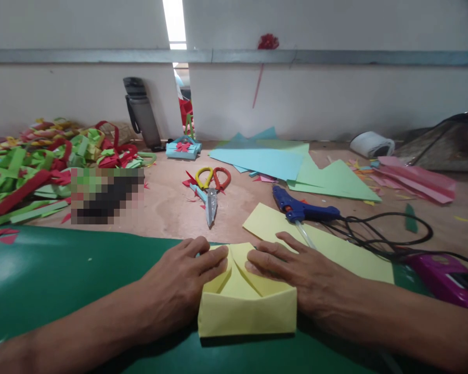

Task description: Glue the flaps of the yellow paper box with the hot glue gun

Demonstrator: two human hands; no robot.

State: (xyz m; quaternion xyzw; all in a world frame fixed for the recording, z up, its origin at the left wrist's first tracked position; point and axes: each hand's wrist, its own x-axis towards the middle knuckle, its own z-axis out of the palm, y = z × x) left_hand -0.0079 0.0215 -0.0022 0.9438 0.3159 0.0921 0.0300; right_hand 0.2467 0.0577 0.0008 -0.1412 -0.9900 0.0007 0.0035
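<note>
A folded yellow paper piece (247, 314), shaped like a small open box, stands on the green mat in front of me. My left hand (181, 275) grips its left side, fingers bent over the left flap. From the right, my right hand (296, 270) holds the other flap, its fingertips on the paper near the middle crease and one finger raised. Both thumbs are hidden. Beyond my right hand lies a flat yellow sheet (347, 254), with a blue glue gun (306, 208) resting at its far edge. Scissors (211, 195) with yellow and red handles lie beyond the paper.
Cut green and red paper strips (27, 166) are heaped at the left. A grey bottle (143, 117) and a small blue paper bag (183, 148) stand near the wall. Blue and green sheets (273, 158) lie behind the glue gun. A black cable (390, 241) loops beside a magenta device (444, 278).
</note>
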